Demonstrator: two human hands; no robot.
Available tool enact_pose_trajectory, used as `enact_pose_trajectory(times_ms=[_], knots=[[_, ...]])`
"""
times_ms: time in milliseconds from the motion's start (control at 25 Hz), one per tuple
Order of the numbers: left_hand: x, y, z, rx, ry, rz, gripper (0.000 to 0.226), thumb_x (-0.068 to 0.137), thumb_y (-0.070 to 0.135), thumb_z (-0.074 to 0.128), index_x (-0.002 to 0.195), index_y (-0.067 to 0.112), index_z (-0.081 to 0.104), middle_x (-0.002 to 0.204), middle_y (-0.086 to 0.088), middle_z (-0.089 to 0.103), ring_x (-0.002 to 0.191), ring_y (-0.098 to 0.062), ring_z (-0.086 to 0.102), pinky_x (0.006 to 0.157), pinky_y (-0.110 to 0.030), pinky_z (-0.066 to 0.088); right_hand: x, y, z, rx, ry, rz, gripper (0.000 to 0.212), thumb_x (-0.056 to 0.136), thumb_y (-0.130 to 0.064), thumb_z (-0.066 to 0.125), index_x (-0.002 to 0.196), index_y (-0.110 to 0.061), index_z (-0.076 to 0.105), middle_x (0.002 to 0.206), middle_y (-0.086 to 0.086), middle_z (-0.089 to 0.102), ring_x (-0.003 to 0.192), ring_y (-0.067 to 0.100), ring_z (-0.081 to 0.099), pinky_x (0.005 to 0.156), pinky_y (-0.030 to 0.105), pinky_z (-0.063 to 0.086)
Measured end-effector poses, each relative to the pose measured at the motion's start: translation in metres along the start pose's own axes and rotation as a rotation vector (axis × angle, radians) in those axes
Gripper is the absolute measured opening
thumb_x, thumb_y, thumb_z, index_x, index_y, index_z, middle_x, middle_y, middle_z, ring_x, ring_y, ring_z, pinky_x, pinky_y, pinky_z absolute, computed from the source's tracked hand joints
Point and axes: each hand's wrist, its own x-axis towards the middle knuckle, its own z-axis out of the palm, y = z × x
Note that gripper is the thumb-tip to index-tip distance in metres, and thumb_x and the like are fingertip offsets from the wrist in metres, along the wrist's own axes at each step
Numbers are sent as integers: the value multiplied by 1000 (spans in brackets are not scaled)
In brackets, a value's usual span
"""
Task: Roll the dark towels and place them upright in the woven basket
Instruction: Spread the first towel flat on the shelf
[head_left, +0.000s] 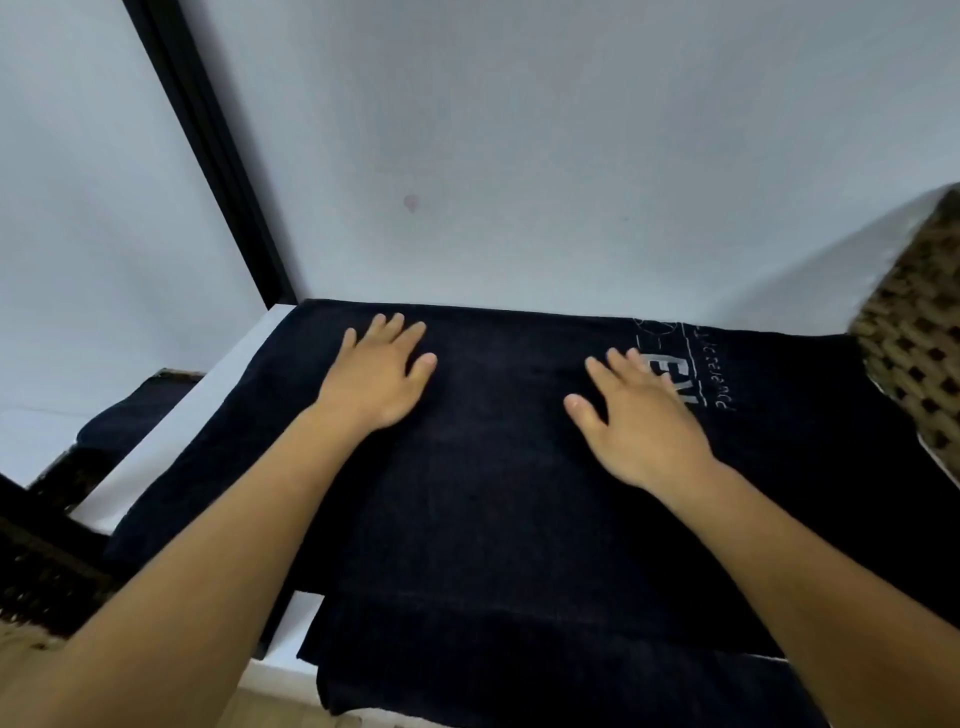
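1. White walls met at a corner marked by a black frame strip running from 11 o'clock down to the white tabletop.
2. One dark towel lay spread flat across nearly the whole top, its far edge against the wall and its near edge hanging over the front at 6 o'clock. It looked laid open so that it could be smoothed before rolling.
3. A further dark layer showed beneath at 6 o'clock. Whether it was a fold or a second towel could not be told.
4. The left hand rested palm down at 10 o'clock on the towel, fingers straight and spread, gripping nothing.
5. The right hand lay likewise flat at 2 o'clock, well apart from the left and partly covering the pale lettering. Both seemingly pressed out creases.
6. The woven basket stood at 3 o'clock, just beside the towel's right end and within easy reach for loading. Its inside was out of view.
7. A dark bundle sat lower at 9 o'clock.
8. In my judgement rolling had not begun.
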Motion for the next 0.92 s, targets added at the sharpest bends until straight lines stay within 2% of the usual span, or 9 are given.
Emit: enact_pose_trajectory(times_ms=[80, 160, 320, 440, 480, 560, 640, 720, 920], knots=[[-43, 24, 11, -13, -102, 31, 60, 99, 60, 21, 155, 38, 16, 164, 7, 4, 151, -17, -5, 121, -47, -5, -15, -31, 14, -58, -117, -80, 69, 94, -67, 14, 155, -35, 7, 164, -2, -2, 151, 18, -10, 121, 48, -8], [-74, 6, 12, 53, -103, -72, 65, 94, 68, 15, 154, 44, 9, 164, 11, -3, 151, -15, -10, 121, -46, -8, -20, -20, 13, -99, -130, -71, 71, 90, -71, 6, 154, -41, 0, 164, -6, -8, 150, 17, -14, 121, 48, -9], [-109, -62, -8, 61, -159, -326, 68, 92, 71, 18, 153, 46, 5, 164, 10, -6, 151, -16, -9, 121, -49, -5, -28, 7, 6, -118, -166, -11, 73, 87, -74, 4, 153, -43, -2, 163, -9, -9, 150, 17, -15, 121, 46, -9], [-113, -64, -13, 122, -197, -465, 67, 95, 66, 15, 155, 39, 2, 165, 2, -8, 151, -26, -10, 118, -59, -3, -30, 5, 5, -134, -181, 1, 73, 88, -74, 3, 153, -42, -3, 163, -7, -10, 150, 19, -14, 120, 47, -9], [-105, -48, -13, 133, -191, -449, 66, 97, 61, 15, 156, 34, 2, 165, -1, -7, 151, -30, -10, 117, -61, -4, -30, 3, 5, -134, -177, 5, 73, 88, -74, 3, 153, -42, -3, 163, -6, -10, 150, 20, -14, 120, 48, -9], [-84, 5, -3, 121, -191, -233, 62, 101, 54, 16, 157, 30, 5, 165, -2, -6, 151, -29, -10, 117, -61, -5, -28, 2, 4, -127, -180, -7, 72, 90, -72, 5, 154, -39, -3, 164, -4, -11, 149, 21, -16, 120, 50, -9], [-68, 69, 12, 45, -233, 47, 59, 101, 54, 17, 156, 34, 8, 165, 3, -4, 151, -22, -11, 119, -57, -8, -31, 4, 0, -97, -200, -41, 71, 93, -70, 11, 155, -37, -2, 164, -3, -11, 149, 19, -17, 120, 48, -9], [-57, 108, 22, 25, -265, 192, 60, 99, 60, 17, 155, 39, 7, 165, 7, -5, 151, -18, -13, 119, -55, -11, -42, 21, -6, -98, -197, -29, 71, 94, -68, 13, 155, -35, -1, 164, -4, -10, 149, 16, -16, 121, 46, -8], [-52, 93, 27, 142, -275, 125, 77, 83, 80, 10, 152, 47, -1, 163, 13, -8, 151, -17, -13, 119, -55, -6, -90, 90, -22, -101, -176, 141, 84, 81, -76, 0, 155, -36, -3, 164, -6, -11, 149, 14, -15, 121, 44, -7]])
